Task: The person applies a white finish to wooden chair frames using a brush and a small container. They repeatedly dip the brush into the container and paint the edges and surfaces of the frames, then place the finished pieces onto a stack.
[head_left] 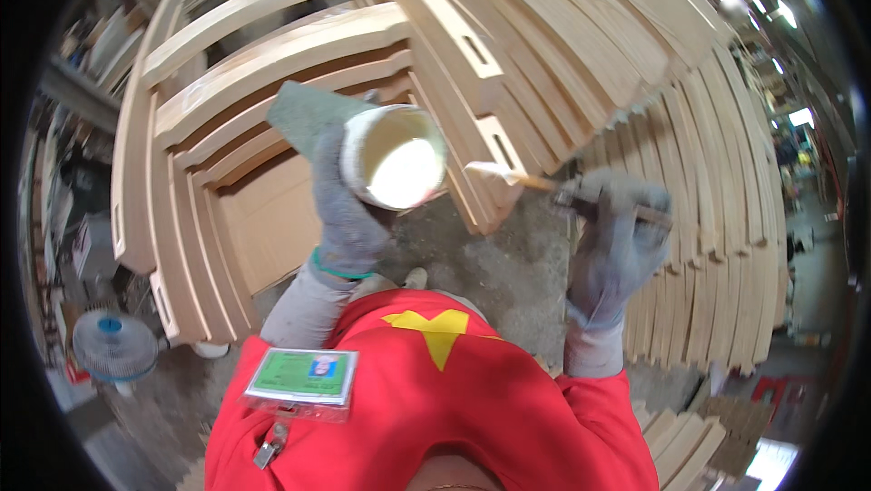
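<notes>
My left hand (345, 210), in a grey glove, is wrapped round a white tub (357, 160) tilted so its inside shows. White, glue-like liquid (404, 175) sits in it. A flat grey-green piece (304, 112) sticks out beyond the tub; whether my fingers hold it too, I cannot tell. My right hand (621, 237), also gloved and slightly blurred, grips a thin wooden-handled brush (535, 182). Its white-coated tip lies by a slot in the end of a curved wooden frame piece (497, 142). A second slot (472, 48) shows farther up.
Stacked curved wooden frames (281, 37) stand in front of me to the left. Many wooden slats (699, 173) are piled to the right. A blue-grey fan (113, 346) stands at the lower left. More pale wood pieces (680, 441) lie at the lower right.
</notes>
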A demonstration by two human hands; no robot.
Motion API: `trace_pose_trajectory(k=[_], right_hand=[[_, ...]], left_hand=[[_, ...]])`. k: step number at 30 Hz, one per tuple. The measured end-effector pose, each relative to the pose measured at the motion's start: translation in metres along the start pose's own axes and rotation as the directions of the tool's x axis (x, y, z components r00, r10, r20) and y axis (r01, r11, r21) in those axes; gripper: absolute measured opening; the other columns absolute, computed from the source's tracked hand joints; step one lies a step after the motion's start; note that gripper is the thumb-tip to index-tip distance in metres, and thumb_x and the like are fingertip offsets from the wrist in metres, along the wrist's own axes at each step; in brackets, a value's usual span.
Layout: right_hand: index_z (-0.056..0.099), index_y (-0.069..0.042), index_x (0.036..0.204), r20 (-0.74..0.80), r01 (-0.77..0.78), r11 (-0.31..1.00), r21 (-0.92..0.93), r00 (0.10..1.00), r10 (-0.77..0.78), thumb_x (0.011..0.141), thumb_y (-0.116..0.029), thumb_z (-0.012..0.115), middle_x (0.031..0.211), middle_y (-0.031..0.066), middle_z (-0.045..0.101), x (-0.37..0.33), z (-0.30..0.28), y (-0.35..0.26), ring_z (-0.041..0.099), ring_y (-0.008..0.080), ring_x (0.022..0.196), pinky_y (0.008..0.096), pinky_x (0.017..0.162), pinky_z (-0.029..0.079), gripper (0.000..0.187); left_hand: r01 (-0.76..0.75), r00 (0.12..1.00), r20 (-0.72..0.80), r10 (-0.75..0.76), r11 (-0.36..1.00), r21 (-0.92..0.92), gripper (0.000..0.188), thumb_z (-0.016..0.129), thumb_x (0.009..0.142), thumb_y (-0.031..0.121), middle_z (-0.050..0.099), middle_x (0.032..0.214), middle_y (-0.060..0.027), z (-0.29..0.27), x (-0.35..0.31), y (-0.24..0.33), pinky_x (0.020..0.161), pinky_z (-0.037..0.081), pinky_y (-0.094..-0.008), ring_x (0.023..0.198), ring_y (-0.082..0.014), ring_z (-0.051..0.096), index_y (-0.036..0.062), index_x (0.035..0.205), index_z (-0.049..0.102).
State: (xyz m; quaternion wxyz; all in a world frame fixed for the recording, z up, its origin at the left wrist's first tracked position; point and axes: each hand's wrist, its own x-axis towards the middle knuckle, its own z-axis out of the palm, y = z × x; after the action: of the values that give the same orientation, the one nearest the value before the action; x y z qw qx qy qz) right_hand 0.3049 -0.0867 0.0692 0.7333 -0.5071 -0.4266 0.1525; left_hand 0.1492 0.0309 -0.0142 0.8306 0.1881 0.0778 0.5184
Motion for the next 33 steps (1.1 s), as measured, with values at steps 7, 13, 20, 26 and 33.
trace_pose_trajectory(k=[7,13,20,26,33], right_hand=[[0.058,0.001,0.087,0.054,-0.142,0.897,-0.418,0.982,0.181,0.085,-0.010,0.062,0.074,0.0111,0.063,0.041,-0.035,0.023,0.062,0.0148,0.064,0.0251,0.059,0.052,0.011],[0.058,0.001,0.086,0.033,-0.193,0.890,-0.413,0.974,0.226,0.083,-0.011,0.064,0.072,0.0108,0.063,0.033,-0.028,0.036,0.062,0.0142,0.064,0.0250,0.060,0.051,0.014],[0.061,0.001,0.080,0.010,-0.181,0.891,-0.416,0.979,0.203,0.081,-0.011,0.068,0.068,0.0045,0.060,0.039,-0.019,0.041,0.056,0.0068,0.060,0.0204,0.054,0.046,0.015],[0.062,0.002,0.081,0.043,-0.127,0.906,-0.403,0.987,0.158,0.081,-0.012,0.068,0.065,0.0043,0.060,0.052,-0.005,0.054,0.057,0.0070,0.060,0.0202,0.052,0.046,0.016],[0.064,0.001,0.083,0.104,-0.042,0.844,-0.535,0.988,0.115,0.082,-0.012,0.065,0.070,0.0054,0.059,0.055,-0.003,0.057,0.057,0.0089,0.059,0.0219,0.049,0.044,0.013]], left_hand=[[0.143,0.987,-0.077,-0.140,0.989,0.026,0.048,0.030,0.095,0.040,0.052,0.122,-0.0085,-0.029,0.008,0.013,0.094,0.044,-0.0429,0.113,-0.0232,0.051,0.0068,0.127,0.043],[0.147,0.957,-0.261,-0.127,0.988,0.057,0.046,0.038,0.092,0.041,0.055,0.117,-0.0070,-0.051,0.007,0.025,0.092,0.045,-0.0391,0.110,-0.0212,0.053,0.0075,0.122,0.049],[0.134,0.975,-0.187,-0.118,0.989,0.070,0.044,0.034,0.094,0.038,0.054,0.119,-0.0079,-0.063,0.011,0.031,0.094,0.045,-0.0384,0.111,-0.0208,0.052,0.0061,0.123,0.047],[0.046,0.990,-0.138,-0.008,0.962,0.270,0.044,0.031,0.096,0.036,0.053,0.120,-0.0086,-0.068,0.017,0.033,0.094,0.045,-0.0373,0.111,-0.0204,0.052,0.0050,0.124,0.045],[-0.151,0.974,0.088,0.210,0.307,0.939,0.042,0.029,0.097,0.033,0.052,0.120,-0.0091,-0.064,0.015,0.040,0.093,0.046,-0.0383,0.110,-0.0207,0.052,0.0045,0.124,0.044]])
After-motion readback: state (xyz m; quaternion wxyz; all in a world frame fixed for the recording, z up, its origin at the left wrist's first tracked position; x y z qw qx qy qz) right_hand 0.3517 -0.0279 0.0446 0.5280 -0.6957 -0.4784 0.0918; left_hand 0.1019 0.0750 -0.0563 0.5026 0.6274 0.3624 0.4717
